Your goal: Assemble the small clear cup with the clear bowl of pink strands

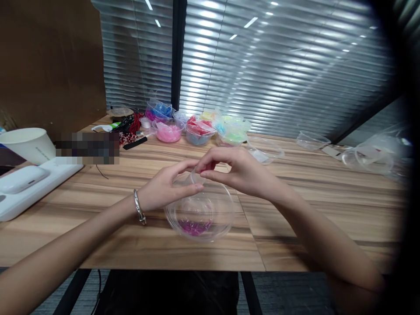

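Note:
A clear round plastic bowl (226,218) stands on the table in front of me, with small purple pieces (196,227) lying at its near side. Both my hands are over its far rim. Between them is a small clear plastic piece (195,177), perhaps a little bag; its exact kind does not show. My right hand (234,170) pinches it from above with thumb and bent fingers. My left hand (170,183) holds it from the left, thumb stretched along the near side and fingers behind, partly hidden by the right hand.
At the back stand clear tubs with pink (168,131), red (199,129) and pale green contents (232,133). Clear plastic containers (370,153) lie at the right. A paper cup (29,144) and a white power strip (39,183) are on the left.

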The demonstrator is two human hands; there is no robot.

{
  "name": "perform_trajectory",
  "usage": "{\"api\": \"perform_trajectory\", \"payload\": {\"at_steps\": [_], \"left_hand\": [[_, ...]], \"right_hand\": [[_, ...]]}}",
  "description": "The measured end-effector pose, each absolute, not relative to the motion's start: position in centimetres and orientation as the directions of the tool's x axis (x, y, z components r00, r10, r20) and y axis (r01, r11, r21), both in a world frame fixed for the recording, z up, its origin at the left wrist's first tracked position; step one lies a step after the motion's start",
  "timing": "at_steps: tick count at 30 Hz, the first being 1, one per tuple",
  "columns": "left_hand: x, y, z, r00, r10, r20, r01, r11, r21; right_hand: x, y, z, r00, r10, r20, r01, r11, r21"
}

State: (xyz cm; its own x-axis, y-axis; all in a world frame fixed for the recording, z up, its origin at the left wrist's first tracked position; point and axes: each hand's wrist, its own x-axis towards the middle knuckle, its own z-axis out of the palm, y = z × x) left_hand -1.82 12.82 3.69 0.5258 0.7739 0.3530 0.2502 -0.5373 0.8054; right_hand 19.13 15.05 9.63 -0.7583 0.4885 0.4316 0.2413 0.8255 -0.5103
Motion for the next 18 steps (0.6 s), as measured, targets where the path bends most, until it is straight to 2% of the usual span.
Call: {"api": "perform_trajectory", "payload": {"at_steps": [18], "left_hand": [[-1.81, 12.72, 3.8, 0.51, 0.778, 0.366, 0.283, -0.554, 0.783]], "right_hand": [[19.0, 14.61, 9.59, -0.746, 0.428, 0.51, 0.242, 0.888, -0.39]]}}
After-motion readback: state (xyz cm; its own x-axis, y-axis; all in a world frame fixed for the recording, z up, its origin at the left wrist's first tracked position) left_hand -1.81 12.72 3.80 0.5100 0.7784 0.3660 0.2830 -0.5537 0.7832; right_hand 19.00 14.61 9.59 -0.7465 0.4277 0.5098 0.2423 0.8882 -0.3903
